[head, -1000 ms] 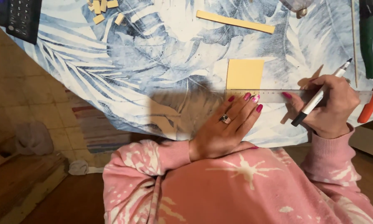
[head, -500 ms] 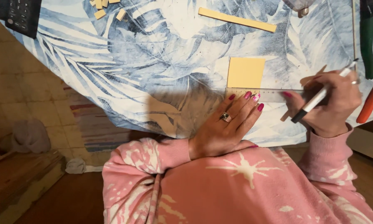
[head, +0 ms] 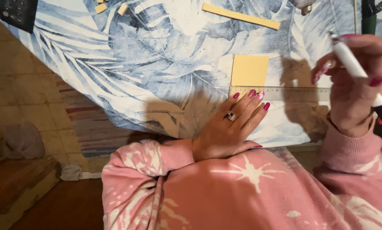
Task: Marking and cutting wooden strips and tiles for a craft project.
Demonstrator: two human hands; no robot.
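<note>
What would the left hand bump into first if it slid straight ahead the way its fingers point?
The left hand already has fingertips on the clear ruler; just past it lies the yellow square piece, probably next.

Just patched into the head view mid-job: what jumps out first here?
The left hand lies flat at centre, its fingers pressing a clear ruler against the lower edge of a square yellow piece on the blue leaf-print cloth. At the right edge, the right hand holds a white pen lifted above the ruler.

Counting in view: two hands, left hand (head: 227,132) and right hand (head: 354,85); one pen (head: 354,68); one ruler (head: 293,93); one square card (head: 249,70); one long strip (head: 240,16); two small blocks (head: 111,8); one ring (head: 230,115).
</note>
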